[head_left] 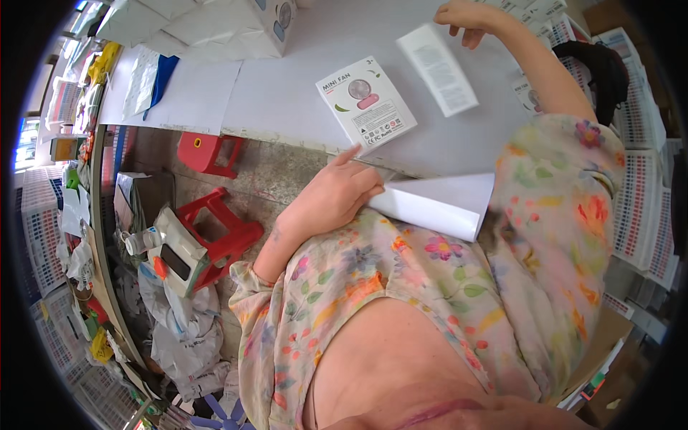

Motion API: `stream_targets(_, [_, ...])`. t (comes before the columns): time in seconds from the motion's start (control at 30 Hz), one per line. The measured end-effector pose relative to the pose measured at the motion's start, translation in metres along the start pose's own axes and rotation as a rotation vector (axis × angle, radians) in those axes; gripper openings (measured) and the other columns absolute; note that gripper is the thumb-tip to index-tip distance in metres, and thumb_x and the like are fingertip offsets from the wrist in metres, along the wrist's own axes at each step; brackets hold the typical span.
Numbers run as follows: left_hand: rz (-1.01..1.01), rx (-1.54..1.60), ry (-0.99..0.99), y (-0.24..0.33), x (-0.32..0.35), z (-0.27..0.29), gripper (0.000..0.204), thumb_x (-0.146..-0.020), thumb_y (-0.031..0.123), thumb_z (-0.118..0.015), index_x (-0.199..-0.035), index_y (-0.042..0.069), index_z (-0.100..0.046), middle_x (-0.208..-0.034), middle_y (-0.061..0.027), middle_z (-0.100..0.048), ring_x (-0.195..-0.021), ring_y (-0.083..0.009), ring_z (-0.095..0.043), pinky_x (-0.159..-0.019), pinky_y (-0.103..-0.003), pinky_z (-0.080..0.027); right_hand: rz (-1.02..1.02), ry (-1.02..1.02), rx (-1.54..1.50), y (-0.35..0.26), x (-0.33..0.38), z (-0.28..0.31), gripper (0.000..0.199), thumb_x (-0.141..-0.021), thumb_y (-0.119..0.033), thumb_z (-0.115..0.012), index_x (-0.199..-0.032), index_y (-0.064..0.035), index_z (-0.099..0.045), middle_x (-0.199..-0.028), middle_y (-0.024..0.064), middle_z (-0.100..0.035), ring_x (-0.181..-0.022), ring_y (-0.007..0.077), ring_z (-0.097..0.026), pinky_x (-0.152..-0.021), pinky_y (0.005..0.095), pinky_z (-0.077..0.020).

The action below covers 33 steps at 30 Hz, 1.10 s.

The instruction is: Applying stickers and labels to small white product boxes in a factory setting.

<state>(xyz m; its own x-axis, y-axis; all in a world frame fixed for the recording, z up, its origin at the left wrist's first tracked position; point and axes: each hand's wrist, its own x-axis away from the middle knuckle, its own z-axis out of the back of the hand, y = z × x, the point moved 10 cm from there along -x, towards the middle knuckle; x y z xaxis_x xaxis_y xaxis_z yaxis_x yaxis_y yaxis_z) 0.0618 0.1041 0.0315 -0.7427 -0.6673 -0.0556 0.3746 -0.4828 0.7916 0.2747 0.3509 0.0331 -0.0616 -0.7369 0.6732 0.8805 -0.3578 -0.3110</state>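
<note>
My left hand (pixel 333 197) is at the table's near edge, its fingers curled on the left end of a plain white carton (pixel 433 208). That carton lies against my body, with a panel folded up. One finger of this hand reaches to the lower corner of a flat white fan box (pixel 367 104) printed with a pink and grey fan. Further up and to the right lies a narrow white box (pixel 438 72) with small print, slightly blurred. Just above its top end hangs my right hand (pixel 469 20), with bent fingers apart and nothing seen in them.
White cartons (pixel 208 29) are stacked at the table's far left, beside papers and a blue folder (pixel 161 79). More printed boxes and a black cloth item (pixel 598 72) crowd the right side. Red stools (pixel 222 229) and plastic bags (pixel 179 337) stand left on the floor.
</note>
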Motion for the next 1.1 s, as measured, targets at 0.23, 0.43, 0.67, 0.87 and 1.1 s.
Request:
stream_targets(0.23, [-0.152, -0.102, 0.117, 0.008, -0.016, -0.005, 0.005, -0.087, 0.007, -0.063, -0.089, 0.006, -0.058, -0.119, -0.0111, -0.059, -0.119, -0.0364, -0.05, -0.105, -0.053, -0.035, 0.59, 0.186, 0.076, 0.027, -0.006, -0.038, 0.072, -0.086, -0.038, -0.068, -0.148, -0.0138, -0.041, -0.139, 0.0145, -0.052, -0.123, 0.0283, -0.054, -0.1, 0.0388, -0.0457])
stream_targets(0.43, [0.05, -0.438, 0.125, -0.04, -0.032, -0.025, 0.006, -0.086, 0.011, -0.063, -0.084, 0.008, -0.058, -0.156, 0.0004, -0.033, -0.147, -0.0295, -0.022, -0.107, -0.077, -0.01, 0.761, 0.091, -0.266, 0.044, 0.023, -0.098, 0.084, -0.082, -0.021, -0.076, -0.152, -0.0108, -0.032, -0.145, 0.015, -0.047, -0.129, 0.0258, -0.049, -0.108, 0.0368, -0.039])
stream_targets(0.67, [0.085, -0.526, 0.136, -0.057, -0.035, 0.006, 0.011, -0.09, 0.014, -0.061, -0.083, 0.007, -0.057, -0.152, -0.0004, -0.041, -0.146, -0.0317, -0.025, -0.11, -0.073, -0.009, 0.54, 0.204, -0.323, 0.074, 0.064, -0.059, 0.071, -0.084, -0.021, -0.074, -0.147, -0.0093, -0.043, -0.138, 0.0154, -0.054, -0.123, 0.0235, -0.054, -0.102, 0.0353, -0.0439])
stream_targets(0.87, [0.049, -0.514, 0.181, -0.028, -0.043, 0.013, 0.011, -0.09, 0.014, -0.062, -0.084, 0.006, -0.057, -0.151, -0.0078, -0.04, -0.144, -0.0365, -0.027, -0.114, -0.066, -0.012, 0.625, 1.391, 0.061, 0.208, 0.065, 0.187, 0.065, -0.083, -0.02, -0.072, -0.141, -0.0058, -0.049, -0.133, 0.0217, -0.058, -0.122, 0.0328, -0.056, -0.103, 0.0395, -0.0426])
stream_targets(1.1, [0.085, -0.507, 0.217, -0.026, -0.043, 0.015, 0.011, -0.089, 0.013, -0.063, -0.084, 0.006, -0.056, -0.151, -0.0083, -0.04, -0.143, -0.0358, -0.029, -0.116, -0.063, -0.014, 0.645, 1.268, 0.259, 0.229, -0.034, 0.25, 0.069, -0.081, -0.021, -0.073, -0.143, -0.0059, -0.046, -0.144, 0.0321, -0.043, -0.142, 0.0417, -0.032, -0.114, 0.043, -0.0293])
